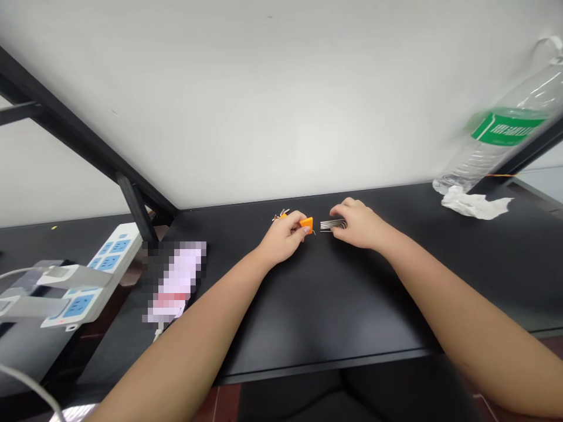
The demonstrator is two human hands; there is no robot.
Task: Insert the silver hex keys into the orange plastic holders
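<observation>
Orange holder in your left hand, hex keys at your right hand

Holder: flat, bright orange, looks like plastic, squared-off end showing; the rest is covered by your fingers. You're pinching it between thumb and fingers of the left hand, just above or on the black desk; can't tell which. A small thin hook-like bit sticks out by its lower corner. Behind your left hand there's more orange with short silvery ends fanning out; can't tell if that's the same piece.

Hex keys: bare shiny metal, L-shaped, nested in a tight stack, count too small to read. Straight legs point at the holder, bends sit in against your right palm. One thin leg lies slightly apart from the stack on your near side. Your right thumb and fingers curve around both sides of the bundle; can't tell if they're actually clamped on it.

Location: keys and holder are mid-desk, toward the wall, lined up end to end. They're close, not touching, with a narrow strip of black desktop showing between
</observation>
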